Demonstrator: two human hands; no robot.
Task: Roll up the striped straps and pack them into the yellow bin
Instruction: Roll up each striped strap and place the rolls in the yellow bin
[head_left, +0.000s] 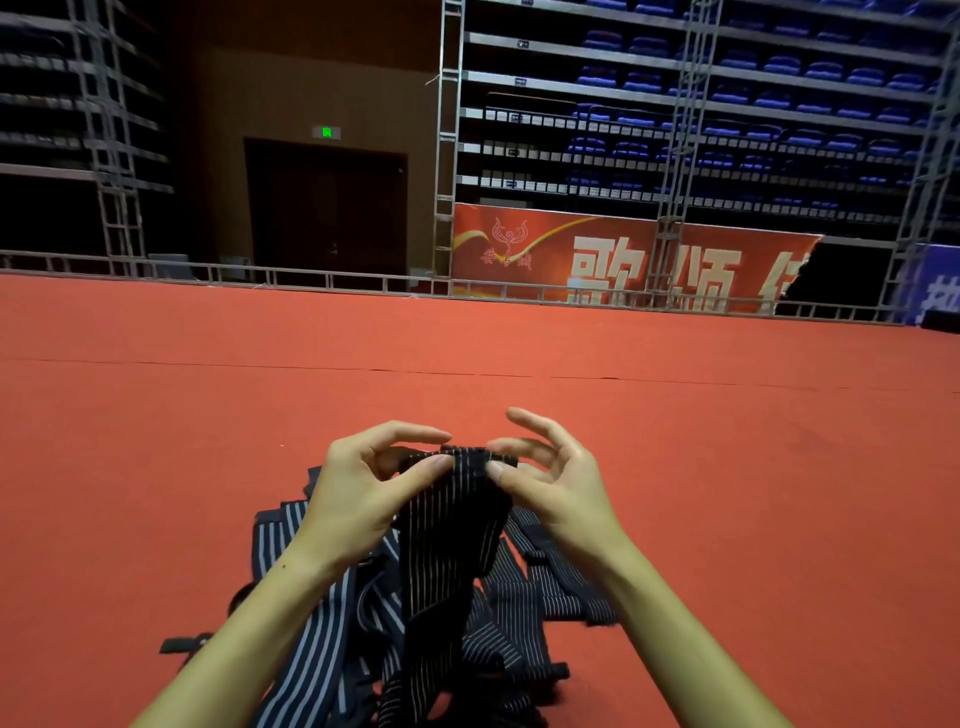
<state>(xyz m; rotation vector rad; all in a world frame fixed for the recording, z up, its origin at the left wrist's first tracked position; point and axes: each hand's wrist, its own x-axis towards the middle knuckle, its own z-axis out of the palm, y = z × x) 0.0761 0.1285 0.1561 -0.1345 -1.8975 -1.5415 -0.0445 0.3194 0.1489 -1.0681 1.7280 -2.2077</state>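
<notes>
— Any writing to read here?
— Yes, on the red banner (623, 260) at the far right: large pale characters, "歌颂", then a third one cut off.
— Anything else?
— A small gold emblem sits at the banner's left end. A green exit sign (326, 132) glows above the dark door (326, 208), too small to read.

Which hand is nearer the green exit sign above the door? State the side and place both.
Left. The left hand sits almost straight below the exit sign, pinching the strap; the right hand pinches the strap's other corner, farther to the right.
</notes>
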